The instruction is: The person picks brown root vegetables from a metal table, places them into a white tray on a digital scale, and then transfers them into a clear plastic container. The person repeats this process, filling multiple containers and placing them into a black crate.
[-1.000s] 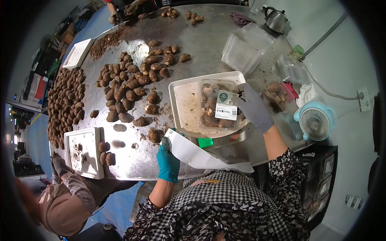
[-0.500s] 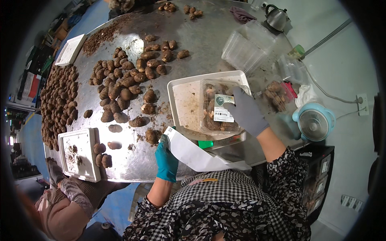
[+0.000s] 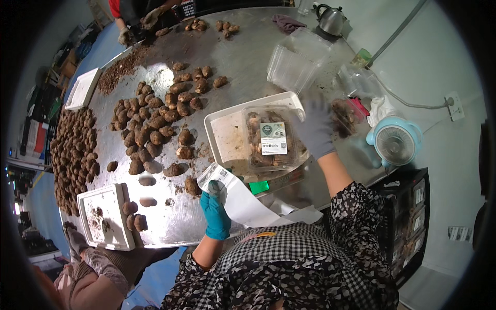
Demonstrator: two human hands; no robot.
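My left hand (image 3: 214,214), in a teal glove, pinches the end of a white paper strip of labels (image 3: 243,204), which hangs down toward my apron. My right hand (image 3: 316,126), in a grey glove, is at the right edge of the clear plastic box (image 3: 289,161); its fingers look stretched out and hold nothing visible, though motion blurs them. Brown taro corms fill the box, and a white and green label (image 3: 274,138) sits on its lid. The box rests in a shallow white tray (image 3: 223,135). Below the tray is a bright green object (image 3: 259,187), partly hidden.
Loose taro (image 3: 150,124) lies heaped across the metal table (image 3: 237,57). Clear empty boxes (image 3: 294,64), a kettle (image 3: 329,20) and a light-blue pot (image 3: 395,142) stand at right. Another white tray (image 3: 106,217) lies at left. Co-workers' hands show at far left (image 3: 125,37) and near left (image 3: 77,243).
My right hand has come off the label on the box and moved right. The strip remains in my left hand. My view has shifted, and a co-worker has come into sight at the far edge.
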